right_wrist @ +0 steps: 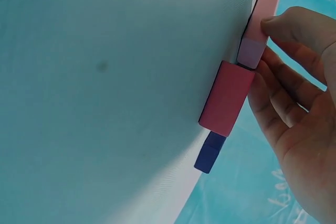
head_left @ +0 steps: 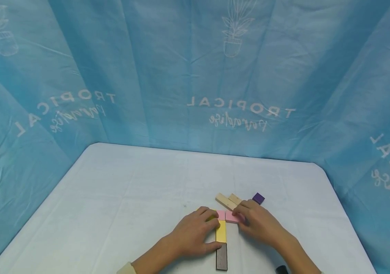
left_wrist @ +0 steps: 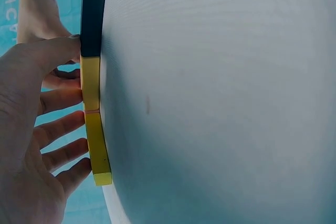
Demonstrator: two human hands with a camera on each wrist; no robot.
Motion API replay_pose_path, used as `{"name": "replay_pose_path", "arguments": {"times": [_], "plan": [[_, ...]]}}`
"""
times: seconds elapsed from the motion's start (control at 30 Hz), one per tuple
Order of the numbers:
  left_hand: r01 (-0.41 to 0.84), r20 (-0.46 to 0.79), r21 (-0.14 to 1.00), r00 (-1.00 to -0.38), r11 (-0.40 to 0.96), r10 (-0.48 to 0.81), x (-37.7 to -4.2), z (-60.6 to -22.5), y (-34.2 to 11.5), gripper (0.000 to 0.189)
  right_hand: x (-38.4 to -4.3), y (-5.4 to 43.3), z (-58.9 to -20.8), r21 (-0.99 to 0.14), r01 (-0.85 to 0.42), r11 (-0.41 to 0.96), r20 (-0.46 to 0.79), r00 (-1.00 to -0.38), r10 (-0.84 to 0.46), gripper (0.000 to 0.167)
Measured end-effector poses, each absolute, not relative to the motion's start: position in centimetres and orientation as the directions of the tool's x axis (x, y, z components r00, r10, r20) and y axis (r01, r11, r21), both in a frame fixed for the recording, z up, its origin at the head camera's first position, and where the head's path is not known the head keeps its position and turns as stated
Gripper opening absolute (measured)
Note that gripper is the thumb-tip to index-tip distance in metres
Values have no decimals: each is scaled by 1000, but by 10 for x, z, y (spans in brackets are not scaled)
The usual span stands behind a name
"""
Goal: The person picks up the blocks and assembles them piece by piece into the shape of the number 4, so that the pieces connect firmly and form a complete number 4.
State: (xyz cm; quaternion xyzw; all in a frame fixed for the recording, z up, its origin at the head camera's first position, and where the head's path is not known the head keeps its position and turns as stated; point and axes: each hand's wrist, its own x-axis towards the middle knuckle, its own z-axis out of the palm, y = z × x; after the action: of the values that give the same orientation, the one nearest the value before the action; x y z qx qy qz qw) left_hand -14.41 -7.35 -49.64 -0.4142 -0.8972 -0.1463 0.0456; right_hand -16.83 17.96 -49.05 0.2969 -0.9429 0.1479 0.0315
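Note:
In the head view, a dark grey block (head_left: 221,258) and a yellow block (head_left: 220,232) lie end to end in a line towards me. Across its far end lie a short pink piece (head_left: 221,215) and a pink block (head_left: 231,217). My left hand (head_left: 195,234) touches this row with spread fingers, its thumb near the grey-yellow joint. Another yellow block (left_wrist: 98,142) lies under its fingertips in the left wrist view. My right hand (head_left: 259,221) pinches the pink block between thumb and fingers. Beyond it, the right wrist view shows a deep-pink block (right_wrist: 227,98).
Two pale wooden blocks (head_left: 225,201) lie behind the pink ones, partly hidden by my right hand. A purple block (head_left: 258,198) sits beyond that hand. A black object (head_left: 281,270) shows at the bottom edge. Blue curtains (head_left: 167,76) surround the white table (head_left: 130,190).

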Motion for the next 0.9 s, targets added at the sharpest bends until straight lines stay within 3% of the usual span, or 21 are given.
{"name": "replay_pose_path", "arguments": {"times": [0.53,0.77,0.9], "plan": [[757,207,215,-653,617,729,-145,-497,-74,45,-172,179,-489,-289,-571,768,149,-820,-553,23],[762,212,203,-647,615,732,-145,-499,-74,46,-176,179,-480,-384,-478,790,97,-872,-480,19],[761,214,201,-648,616,731,-145,-500,-74,47,-181,180,-477,-376,-434,819,121,-899,-421,20]]}}
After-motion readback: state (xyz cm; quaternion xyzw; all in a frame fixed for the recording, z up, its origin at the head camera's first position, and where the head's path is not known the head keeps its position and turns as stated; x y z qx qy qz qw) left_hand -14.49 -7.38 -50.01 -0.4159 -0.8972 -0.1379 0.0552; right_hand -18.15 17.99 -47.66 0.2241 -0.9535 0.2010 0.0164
